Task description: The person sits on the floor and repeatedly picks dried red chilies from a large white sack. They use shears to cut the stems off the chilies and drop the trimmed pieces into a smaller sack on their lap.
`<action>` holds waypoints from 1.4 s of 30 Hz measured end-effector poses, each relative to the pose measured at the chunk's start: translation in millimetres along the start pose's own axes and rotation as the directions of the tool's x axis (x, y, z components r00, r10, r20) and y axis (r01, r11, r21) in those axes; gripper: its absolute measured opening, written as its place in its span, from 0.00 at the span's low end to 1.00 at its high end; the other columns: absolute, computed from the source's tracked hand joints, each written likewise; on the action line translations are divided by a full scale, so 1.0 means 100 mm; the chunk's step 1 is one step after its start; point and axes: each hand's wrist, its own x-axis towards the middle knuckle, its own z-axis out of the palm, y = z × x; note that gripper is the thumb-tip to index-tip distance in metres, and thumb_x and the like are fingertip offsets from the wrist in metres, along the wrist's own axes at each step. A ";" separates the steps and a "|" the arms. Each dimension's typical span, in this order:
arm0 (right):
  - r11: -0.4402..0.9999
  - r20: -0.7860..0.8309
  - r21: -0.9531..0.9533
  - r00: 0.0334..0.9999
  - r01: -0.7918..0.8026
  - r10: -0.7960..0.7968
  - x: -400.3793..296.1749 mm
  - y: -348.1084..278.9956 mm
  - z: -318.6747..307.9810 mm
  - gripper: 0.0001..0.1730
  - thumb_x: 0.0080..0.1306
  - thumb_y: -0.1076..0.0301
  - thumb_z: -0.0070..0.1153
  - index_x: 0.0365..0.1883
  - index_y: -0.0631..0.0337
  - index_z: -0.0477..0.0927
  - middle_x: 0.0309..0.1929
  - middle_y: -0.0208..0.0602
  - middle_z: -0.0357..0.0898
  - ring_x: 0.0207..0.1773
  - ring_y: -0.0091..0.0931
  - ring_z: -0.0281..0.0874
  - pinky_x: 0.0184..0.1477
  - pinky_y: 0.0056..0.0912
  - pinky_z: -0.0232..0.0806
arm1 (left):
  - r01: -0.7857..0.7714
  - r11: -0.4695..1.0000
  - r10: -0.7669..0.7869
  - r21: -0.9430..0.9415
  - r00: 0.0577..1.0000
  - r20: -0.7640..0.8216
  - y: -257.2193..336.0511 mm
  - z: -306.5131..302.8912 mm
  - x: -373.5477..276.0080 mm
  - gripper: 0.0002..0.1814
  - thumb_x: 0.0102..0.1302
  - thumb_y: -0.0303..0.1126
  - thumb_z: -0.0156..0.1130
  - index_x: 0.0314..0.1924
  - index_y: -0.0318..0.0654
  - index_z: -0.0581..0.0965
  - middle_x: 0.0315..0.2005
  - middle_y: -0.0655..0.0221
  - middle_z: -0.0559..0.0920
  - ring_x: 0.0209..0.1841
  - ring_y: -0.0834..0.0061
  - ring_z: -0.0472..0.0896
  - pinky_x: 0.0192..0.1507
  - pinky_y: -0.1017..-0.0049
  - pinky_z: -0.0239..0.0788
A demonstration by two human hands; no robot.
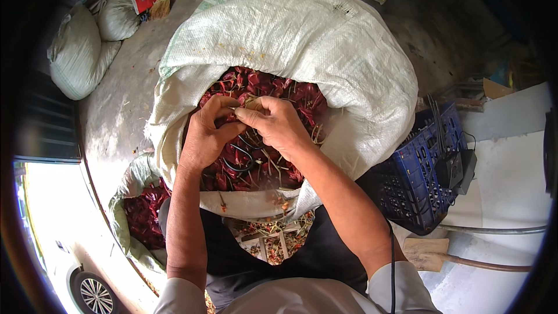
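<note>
My left hand (208, 133) and my right hand (279, 126) meet at their fingertips over a heap of dried red chili peppers (261, 83). A paler dried chili (246, 97) shows at my right fingertips, which seem to pinch it. My left finger and thumb curl close beside them; what lies between them is hidden. The peppers fill a large white woven sack (279, 30) with its rim rolled down, standing before my knees. Among the peppers under my hands lies a dark curved loop (240, 157), perhaps a cable or a hook. Pale stems lie scattered around it.
At left stands a smaller sack (130, 179) of red chilies. Stems and scraps litter the floor (272, 244) between my legs. A blue plastic crate (418, 170) with black devices and a shovel (425, 254) lie at right. Filled sacks (76, 56) and a broom (163, 2) are far left.
</note>
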 end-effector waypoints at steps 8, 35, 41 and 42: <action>0.726 -0.082 -0.479 0.798 0.493 -0.597 -0.06 -0.05 0.16 0.08 0.67 0.69 0.60 0.33 0.63 0.76 0.28 0.43 0.79 0.28 0.38 0.80 0.30 0.39 0.70 | 0.041 0.982 -0.046 -0.184 0.999 -0.024 -0.05 0.04 0.02 0.19 0.59 0.23 0.65 0.51 0.31 0.75 0.40 0.66 0.84 0.43 0.79 0.80 0.48 0.77 0.72; 0.988 0.436 -0.154 0.898 0.006 0.063 -0.02 -0.35 -0.38 0.07 0.68 0.70 0.56 0.40 0.62 0.74 0.40 0.37 0.80 0.34 0.18 0.75 0.30 0.21 0.69 | 0.032 0.973 -0.088 -0.230 0.968 -0.235 -0.21 -0.02 0.06 0.05 0.60 0.22 0.64 0.37 0.36 0.80 0.32 0.77 0.80 0.35 0.87 0.75 0.42 0.83 0.65; 1.000 0.441 0.009 0.897 -0.005 0.000 -0.03 -0.36 -0.38 0.11 0.68 0.72 0.54 0.48 0.62 0.73 0.42 0.38 0.81 0.38 0.20 0.78 0.37 0.24 0.73 | 0.058 0.968 -0.089 -0.244 0.989 -0.121 -0.17 0.02 0.09 0.20 0.61 0.23 0.63 0.55 0.34 0.81 0.36 0.74 0.80 0.39 0.85 0.74 0.45 0.81 0.67; 0.998 0.441 0.061 0.897 -0.008 -0.020 -0.02 -0.35 -0.37 0.11 0.68 0.71 0.54 0.48 0.62 0.73 0.42 0.37 0.81 0.38 0.20 0.78 0.38 0.24 0.73 | 0.144 0.953 -0.168 -0.266 0.983 -0.069 -0.19 0.02 0.09 0.25 0.62 0.25 0.62 0.61 0.35 0.79 0.36 0.74 0.80 0.39 0.84 0.75 0.45 0.81 0.67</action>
